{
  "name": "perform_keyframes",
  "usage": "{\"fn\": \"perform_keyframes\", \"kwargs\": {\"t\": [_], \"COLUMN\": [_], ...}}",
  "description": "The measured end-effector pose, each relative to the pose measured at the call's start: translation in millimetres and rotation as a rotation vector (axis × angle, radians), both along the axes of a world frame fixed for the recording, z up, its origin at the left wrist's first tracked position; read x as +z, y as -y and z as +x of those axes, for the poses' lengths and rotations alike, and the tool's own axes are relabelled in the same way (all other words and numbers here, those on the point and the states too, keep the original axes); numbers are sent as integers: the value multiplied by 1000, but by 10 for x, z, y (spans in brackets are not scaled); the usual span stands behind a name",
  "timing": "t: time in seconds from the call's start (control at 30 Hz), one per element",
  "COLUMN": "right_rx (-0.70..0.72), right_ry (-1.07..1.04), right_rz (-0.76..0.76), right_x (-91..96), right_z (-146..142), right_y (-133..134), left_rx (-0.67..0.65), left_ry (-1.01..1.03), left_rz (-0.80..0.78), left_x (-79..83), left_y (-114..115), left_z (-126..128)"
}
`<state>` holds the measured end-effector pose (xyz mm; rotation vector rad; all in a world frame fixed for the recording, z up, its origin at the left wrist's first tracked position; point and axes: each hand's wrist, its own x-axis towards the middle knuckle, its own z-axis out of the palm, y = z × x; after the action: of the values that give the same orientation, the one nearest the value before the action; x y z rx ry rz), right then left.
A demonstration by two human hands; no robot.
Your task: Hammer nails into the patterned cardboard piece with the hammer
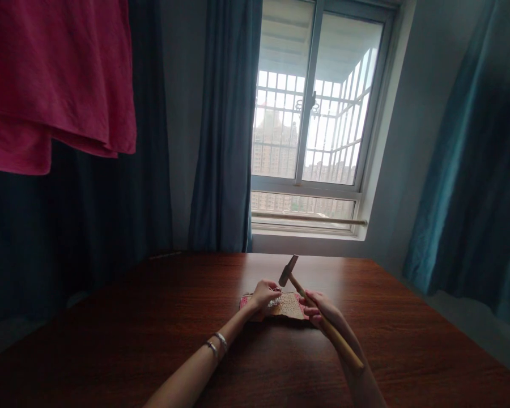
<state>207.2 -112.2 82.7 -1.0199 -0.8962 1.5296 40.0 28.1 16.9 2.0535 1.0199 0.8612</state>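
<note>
A small hammer point(289, 271) with a wooden handle is raised above a flat brown piece point(289, 306) lying on a pink pad point(245, 301) on the dark wooden table point(153, 340). My right hand point(321, 311) is wrapped round the handle. My left hand point(263, 294) rests on the brown piece, fingers pinched on something small and pale that I cannot make out. Bracelets sit on my left wrist.
A window point(318, 113) with blue curtains point(223, 130) faces me beyond the table's far edge. A red cloth point(55, 79) hangs at upper left. More blue curtain point(471, 170) hangs at the right.
</note>
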Motion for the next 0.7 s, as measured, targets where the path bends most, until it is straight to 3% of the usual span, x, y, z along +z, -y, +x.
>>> {"fn": "perform_keyframes", "kwargs": {"t": [0.23, 0.7], "right_rx": [125, -99], "right_ry": [-15, 77], "right_rz": [52, 24], "right_x": [27, 23], "right_z": [-1, -133], "right_y": [63, 88], "left_rx": [1, -7], "left_ry": [-10, 6], "left_rz": [-12, -26], "left_x": [-26, -73], "left_y": [-24, -68], "left_z": [0, 9]}}
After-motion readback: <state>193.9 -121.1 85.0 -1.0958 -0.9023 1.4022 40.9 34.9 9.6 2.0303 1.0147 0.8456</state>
